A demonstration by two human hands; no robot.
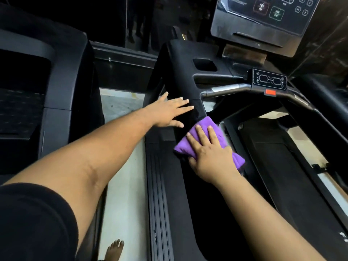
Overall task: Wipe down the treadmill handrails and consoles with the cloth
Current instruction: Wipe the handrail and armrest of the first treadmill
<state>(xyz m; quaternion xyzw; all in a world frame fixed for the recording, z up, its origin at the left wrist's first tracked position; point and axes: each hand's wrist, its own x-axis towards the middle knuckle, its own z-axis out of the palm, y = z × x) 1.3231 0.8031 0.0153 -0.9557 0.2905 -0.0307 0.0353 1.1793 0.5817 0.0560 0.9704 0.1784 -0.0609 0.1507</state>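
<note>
My right hand point(211, 155) lies flat on the purple cloth point(205, 142), fingers spread and pressing down — not gripping it. The cloth sits on the black handrail point(190, 117) of the treadmill, below the console point(263, 21). My left hand point(169, 112) rests open on the same rail, just beside the cloth — holding nothing.

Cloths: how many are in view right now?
1. The purple cloth lies on the treadmill's left handrail, pressed flat under the right hand. The left hand holds none. Others may be outside the frame.
</note>
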